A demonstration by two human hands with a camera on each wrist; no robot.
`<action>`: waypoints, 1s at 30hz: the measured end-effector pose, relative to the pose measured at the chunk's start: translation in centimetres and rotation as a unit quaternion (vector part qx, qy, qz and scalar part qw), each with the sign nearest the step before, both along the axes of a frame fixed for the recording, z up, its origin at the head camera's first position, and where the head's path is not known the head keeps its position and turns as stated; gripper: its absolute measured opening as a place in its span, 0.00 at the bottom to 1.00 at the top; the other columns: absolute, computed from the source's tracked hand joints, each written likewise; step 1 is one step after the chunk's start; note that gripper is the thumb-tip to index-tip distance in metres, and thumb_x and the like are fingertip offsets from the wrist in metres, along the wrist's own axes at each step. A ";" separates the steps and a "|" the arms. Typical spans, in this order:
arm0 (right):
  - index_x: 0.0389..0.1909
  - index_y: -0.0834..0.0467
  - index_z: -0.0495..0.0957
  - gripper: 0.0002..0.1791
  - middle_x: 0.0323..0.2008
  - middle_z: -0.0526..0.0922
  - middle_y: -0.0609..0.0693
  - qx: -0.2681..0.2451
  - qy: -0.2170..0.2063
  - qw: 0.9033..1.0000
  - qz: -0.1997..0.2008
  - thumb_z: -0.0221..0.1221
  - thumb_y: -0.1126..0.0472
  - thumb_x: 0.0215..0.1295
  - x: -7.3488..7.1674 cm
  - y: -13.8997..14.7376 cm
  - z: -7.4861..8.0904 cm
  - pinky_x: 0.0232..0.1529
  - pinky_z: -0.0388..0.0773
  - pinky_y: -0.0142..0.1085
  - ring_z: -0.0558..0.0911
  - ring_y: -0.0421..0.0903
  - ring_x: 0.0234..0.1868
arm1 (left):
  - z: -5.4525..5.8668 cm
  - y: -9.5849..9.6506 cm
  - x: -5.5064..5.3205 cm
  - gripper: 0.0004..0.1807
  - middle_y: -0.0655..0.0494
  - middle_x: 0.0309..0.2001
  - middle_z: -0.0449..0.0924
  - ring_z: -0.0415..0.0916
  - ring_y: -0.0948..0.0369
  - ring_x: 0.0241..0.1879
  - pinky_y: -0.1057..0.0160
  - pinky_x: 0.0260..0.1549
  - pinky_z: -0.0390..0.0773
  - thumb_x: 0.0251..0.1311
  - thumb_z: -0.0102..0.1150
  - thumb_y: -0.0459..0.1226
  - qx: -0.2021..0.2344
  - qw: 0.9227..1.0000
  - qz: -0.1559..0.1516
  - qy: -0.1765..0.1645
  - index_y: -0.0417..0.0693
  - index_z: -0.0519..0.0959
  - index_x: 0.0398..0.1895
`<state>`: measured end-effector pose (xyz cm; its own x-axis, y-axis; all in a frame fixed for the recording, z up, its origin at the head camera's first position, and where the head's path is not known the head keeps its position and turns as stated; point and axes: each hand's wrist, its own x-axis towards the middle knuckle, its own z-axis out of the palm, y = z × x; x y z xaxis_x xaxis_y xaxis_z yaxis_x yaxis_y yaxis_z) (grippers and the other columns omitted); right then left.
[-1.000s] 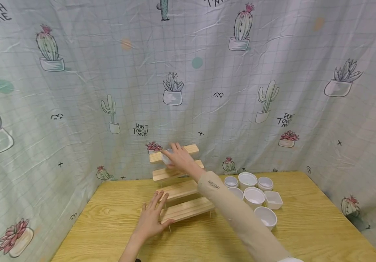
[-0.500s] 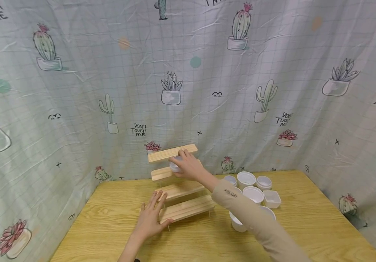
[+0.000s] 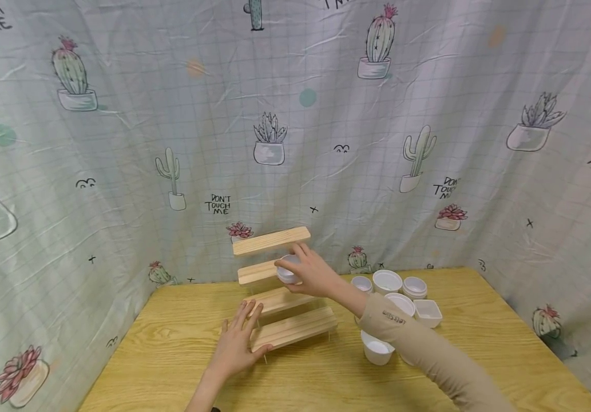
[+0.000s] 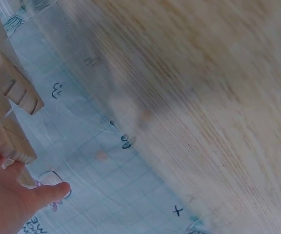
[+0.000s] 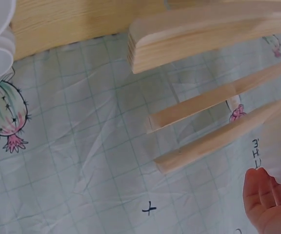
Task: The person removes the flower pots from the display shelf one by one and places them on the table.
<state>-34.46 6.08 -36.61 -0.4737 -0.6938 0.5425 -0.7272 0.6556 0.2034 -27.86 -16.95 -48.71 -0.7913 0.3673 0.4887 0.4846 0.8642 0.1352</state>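
A tiered wooden rack point(image 3: 295, 332) with several plank shelves stands on the table. Near its second shelf from the top, my right hand point(image 3: 316, 276) grips a small white round pot point(image 3: 287, 270) by its side; in the right wrist view the pot point(image 3: 289, 277) appears at the edge of the fingers. Whether the pot touches a shelf cannot be told. My left hand point(image 3: 238, 337) rests on the left ends of the lower shelves with fingers spread; the left wrist view shows this hand point(image 4: 13, 195) beside the plank ends.
Several white pots, round ones such as this pot point(image 3: 388, 281) and a square one point(image 3: 428, 313), stand to the right of the rack, partly behind the right sleeve point(image 3: 429, 355). A cactus-print curtain point(image 3: 295, 189) hangs behind the wooden table point(image 3: 171, 355).
My right hand has brought the white pot down from the top shelf and a little to the right, near the second shelf. The left hand has stayed on the rack.
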 end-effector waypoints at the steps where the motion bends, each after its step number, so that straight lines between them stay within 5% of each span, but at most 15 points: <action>1: 0.53 0.44 0.70 0.28 0.48 0.70 0.55 0.002 0.001 1.000 0.003 0.63 0.47 0.49 0.2 0.3 0.0 0.39 0.77 0.39 0.70 0.48 0.47 | 0.0 0.0 0.0 0.48 0.48 0.67 0.55 0.51 0.45 0.66 0.28 0.47 0.60 0.43 0.60 0.60 -0.001 1.000 0.000 0.001 0.53 0.55 0.67; 13: 0.50 0.43 0.72 0.27 0.44 0.70 0.53 -0.004 0.027 0.999 0.043 0.65 0.48 0.45 3.2 3.8 -0.5 0.34 0.75 0.36 0.69 0.46 0.41 | 0.3 0.3 -0.1 0.48 0.48 0.67 0.55 0.51 0.46 0.66 0.28 0.47 0.61 0.43 0.60 0.60 -0.003 1.000 -0.002 0.005 0.52 0.55 0.67; 24: 0.51 0.43 0.71 0.28 0.46 0.69 0.52 -0.035 -0.034 0.998 0.030 0.65 0.49 0.45 6.2 7.7 -2.1 0.34 0.72 0.35 0.67 0.45 0.42 | 0.2 0.2 0.0 0.48 0.48 0.67 0.55 0.51 0.45 0.66 0.28 0.47 0.60 0.42 0.61 0.59 0.000 1.000 0.001 0.003 0.50 0.56 0.67; 30: 0.51 0.41 0.71 0.29 0.46 0.70 0.52 -0.037 -0.032 0.999 0.017 0.66 0.49 0.43 7.5 9.4 -3.0 0.37 0.73 0.39 0.68 0.47 0.44 | 0.1 0.3 0.0 0.48 0.48 0.67 0.56 0.52 0.45 0.66 0.28 0.47 0.60 0.42 0.61 0.59 0.001 1.000 0.000 0.006 0.51 0.56 0.66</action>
